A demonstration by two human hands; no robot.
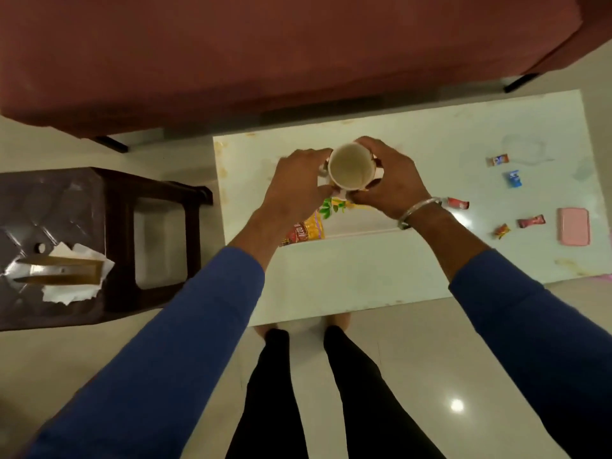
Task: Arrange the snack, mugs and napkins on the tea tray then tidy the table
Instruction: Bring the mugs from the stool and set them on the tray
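A white mug [349,165] with an empty pale inside is held upright above the table, seen from straight above. My left hand [298,185] grips its left side and my right hand [390,180] grips its right side. Under the hands lies a yellow snack packet [306,228], partly hidden by my left wrist. It rests on a white tea tray [361,231], of which only the near rim shows. White napkins [71,276] lie in a holder on the dark stool [109,193] at the left.
Several small wrapped candies [513,178] are scattered on the white table [364,276] at the right, beside a pink box [573,226]. A maroon sofa [265,44] runs along the table's far side. My legs stand at the table's near edge.
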